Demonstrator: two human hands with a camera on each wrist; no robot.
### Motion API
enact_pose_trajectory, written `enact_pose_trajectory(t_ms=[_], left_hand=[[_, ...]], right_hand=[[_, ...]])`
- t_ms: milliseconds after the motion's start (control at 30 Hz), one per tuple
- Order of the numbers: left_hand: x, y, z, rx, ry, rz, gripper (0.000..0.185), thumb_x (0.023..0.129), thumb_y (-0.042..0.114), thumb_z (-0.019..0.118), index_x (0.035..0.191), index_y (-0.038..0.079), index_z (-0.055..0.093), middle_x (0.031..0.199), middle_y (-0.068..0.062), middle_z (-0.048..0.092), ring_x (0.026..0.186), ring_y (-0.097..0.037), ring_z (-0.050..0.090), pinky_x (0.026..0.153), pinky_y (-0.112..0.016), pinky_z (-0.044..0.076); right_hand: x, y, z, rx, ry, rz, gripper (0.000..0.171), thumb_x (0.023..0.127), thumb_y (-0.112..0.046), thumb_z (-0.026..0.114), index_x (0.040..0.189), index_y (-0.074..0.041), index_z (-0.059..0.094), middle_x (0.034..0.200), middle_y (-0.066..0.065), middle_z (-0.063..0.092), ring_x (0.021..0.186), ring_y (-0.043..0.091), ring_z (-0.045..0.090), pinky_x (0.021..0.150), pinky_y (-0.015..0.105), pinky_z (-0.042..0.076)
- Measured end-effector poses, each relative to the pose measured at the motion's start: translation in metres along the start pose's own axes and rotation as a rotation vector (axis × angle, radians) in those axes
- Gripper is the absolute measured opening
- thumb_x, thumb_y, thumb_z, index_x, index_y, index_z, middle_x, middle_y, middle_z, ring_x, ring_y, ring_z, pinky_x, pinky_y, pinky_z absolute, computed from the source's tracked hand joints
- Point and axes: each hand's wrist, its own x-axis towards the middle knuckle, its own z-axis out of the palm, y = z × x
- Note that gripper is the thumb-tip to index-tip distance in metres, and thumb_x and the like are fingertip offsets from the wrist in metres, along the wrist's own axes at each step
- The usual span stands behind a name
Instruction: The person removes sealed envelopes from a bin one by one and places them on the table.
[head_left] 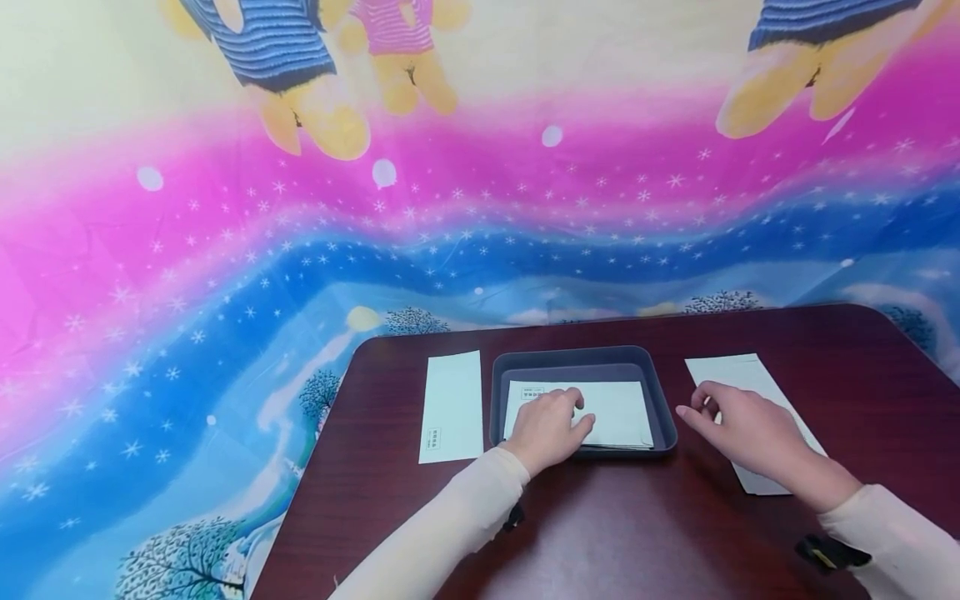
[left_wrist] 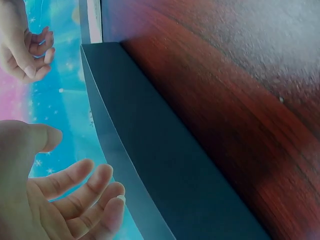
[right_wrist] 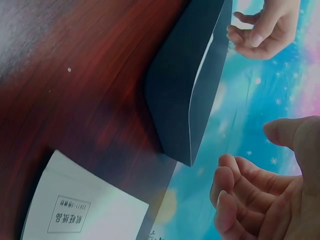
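Your left hand (head_left: 550, 427) is over the near part of the grey tray (head_left: 504, 392), which sits at the middle of the table (head_left: 600, 533) close to its far edge. The hand hovers above or rests on the white envelope (head_left: 618, 412) lying flat inside the tray; you cannot tell from the head view whether it touches, and the left wrist view shows the fingers (left_wrist: 82, 192) loosely curled with nothing between them. Your right hand (head_left: 738, 429) is just right of the tray's right wall, above the left part of a second envelope (head_left: 738, 371) that lies on the table toward the right edge. Its fingers (right_wrist: 240, 192) are also relaxed and slightly bent, gripping nothing. A third envelope (head_left: 452, 406) lies flat just left of the tray, lengthwise toward the far edge, with a small printed label at its near end.
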Motion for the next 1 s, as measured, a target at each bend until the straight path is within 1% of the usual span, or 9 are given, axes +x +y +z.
enact_pose_trajectory(t_ms=[267,433,567,667,800,1000], left_hand=[[0.002,-0.009,-0.003,-0.001,0.008,-0.013,0.027,0.099,0.039,0.060,0.111,0.017,0.068,0.087,0.004,0.070,0.070,-0.007,0.059,0.060,-0.025,0.047],[0.002,-0.016,-0.003,-0.006,-0.008,-0.029,0.029,0.100,0.039,0.059,0.114,0.016,0.068,0.086,0.003,0.069,0.071,-0.009,0.059,0.064,-0.027,0.050],[0.003,-0.020,-0.003,-0.004,-0.007,-0.039,0.029,0.100,0.039,0.059,0.115,0.016,0.068,0.088,0.003,0.070,0.074,-0.010,0.061,0.068,-0.028,0.052],[0.004,-0.022,-0.005,0.004,-0.011,-0.045,0.031,0.100,0.040,0.059,0.116,0.016,0.068,0.093,0.001,0.072,0.079,-0.012,0.065,0.071,-0.030,0.055],[0.008,-0.024,-0.007,-0.004,-0.051,-0.061,0.034,0.101,0.042,0.059,0.120,0.016,0.067,0.103,-0.001,0.073,0.087,-0.015,0.068,0.076,-0.033,0.056],[0.015,-0.030,-0.008,-0.009,-0.117,-0.078,0.038,0.099,0.042,0.061,0.126,0.015,0.065,0.110,-0.002,0.072,0.090,-0.015,0.068,0.079,-0.033,0.056]], right_hand=[[0.002,-0.008,0.007,0.013,0.017,-0.010,0.021,0.096,-0.036,0.065,0.091,-0.016,0.063,0.069,-0.007,0.056,0.057,0.010,0.045,0.051,0.031,0.033],[0.003,-0.012,0.011,0.025,0.008,-0.014,0.021,0.096,-0.035,0.065,0.090,-0.015,0.063,0.065,-0.007,0.054,0.056,0.010,0.045,0.051,0.031,0.034],[0.003,-0.015,0.014,0.035,-0.010,-0.018,0.021,0.096,-0.035,0.066,0.092,-0.014,0.063,0.063,-0.007,0.053,0.055,0.011,0.045,0.050,0.031,0.034],[0.004,-0.018,0.016,0.043,-0.020,-0.023,0.022,0.096,-0.036,0.067,0.092,-0.015,0.064,0.062,-0.008,0.053,0.055,0.010,0.045,0.049,0.031,0.034],[0.006,-0.021,0.019,0.056,-0.026,-0.033,0.021,0.096,-0.037,0.067,0.091,-0.016,0.064,0.063,-0.008,0.054,0.055,0.009,0.045,0.051,0.031,0.035],[0.010,-0.025,0.024,0.057,-0.017,-0.055,0.020,0.095,-0.035,0.068,0.090,-0.016,0.063,0.062,-0.008,0.053,0.053,0.008,0.044,0.050,0.029,0.034]])
